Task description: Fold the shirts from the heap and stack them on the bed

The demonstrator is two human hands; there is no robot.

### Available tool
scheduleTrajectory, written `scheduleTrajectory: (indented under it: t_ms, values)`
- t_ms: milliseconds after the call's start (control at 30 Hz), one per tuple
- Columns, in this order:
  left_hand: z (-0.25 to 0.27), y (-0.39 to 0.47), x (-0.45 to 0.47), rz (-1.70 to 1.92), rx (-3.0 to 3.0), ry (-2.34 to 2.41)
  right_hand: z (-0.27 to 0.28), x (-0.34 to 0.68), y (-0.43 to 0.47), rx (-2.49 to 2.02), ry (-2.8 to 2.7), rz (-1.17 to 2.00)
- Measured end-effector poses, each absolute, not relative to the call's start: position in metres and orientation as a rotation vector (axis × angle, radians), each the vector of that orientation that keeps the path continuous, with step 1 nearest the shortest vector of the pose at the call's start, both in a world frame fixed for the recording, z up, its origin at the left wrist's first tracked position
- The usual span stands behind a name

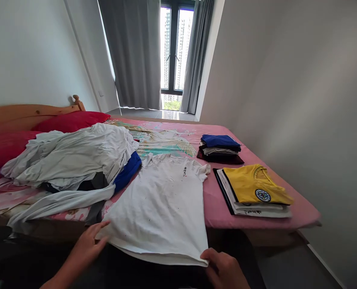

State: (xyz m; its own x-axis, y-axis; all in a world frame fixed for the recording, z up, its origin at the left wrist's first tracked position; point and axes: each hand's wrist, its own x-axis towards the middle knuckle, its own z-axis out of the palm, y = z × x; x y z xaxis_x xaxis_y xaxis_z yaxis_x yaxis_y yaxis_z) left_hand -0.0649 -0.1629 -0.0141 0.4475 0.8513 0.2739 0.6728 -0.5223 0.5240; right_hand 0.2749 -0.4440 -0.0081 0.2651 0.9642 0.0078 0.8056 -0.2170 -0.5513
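A white T-shirt (163,204) lies spread face up, its collar away from me and small dark writing on the chest. Its lower part reaches past the bed's near edge toward me. At the bottom left corner, my left hand (86,247) holds the hem between thumb and fingers. My right hand (223,265) pinches the opposite hem corner, with the thumb underneath mostly hidden. Between the two hands the hem sags slightly, showing front and back layers a little apart.
Left of the shirt lies a heap of loose white and grey clothes (85,148), with a blue garment (128,170) under it. On the right sit a folded stack topped by a yellow shirt (250,184) and another topped by a blue one (219,140). Red pillows (73,120) rest by the wooden headboard (31,110).
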Motion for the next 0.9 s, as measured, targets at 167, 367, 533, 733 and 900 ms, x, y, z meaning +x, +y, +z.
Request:
scheduleTrajectory:
  t_ms: [167, 367, 533, 733, 900]
  values:
    - [0.007, -0.276, 0.05, 0.558, 2.542, 0.711, 0.003, 0.262, -0.428, -2.025, -1.622, 0.305]
    - [0.005, -0.322, 0.138, 0.537, 2.532, 0.725, 0.014, 0.258, -0.42, -1.913, -1.519, 0.305]
    - [-0.002, -0.317, 0.136, 0.455, 2.53, 0.664, 0.009, 0.268, -0.414, -1.723, -1.166, 0.597]
    - [-0.004, -0.311, 0.11, 0.531, 2.541, 0.579, -0.026, 0.334, -0.371, -1.399, -0.329, 0.818]
    - [0.003, -0.308, 0.102, 0.536, 2.557, 0.513, -0.045, 0.391, -0.314, -1.295, -0.021, 0.91]
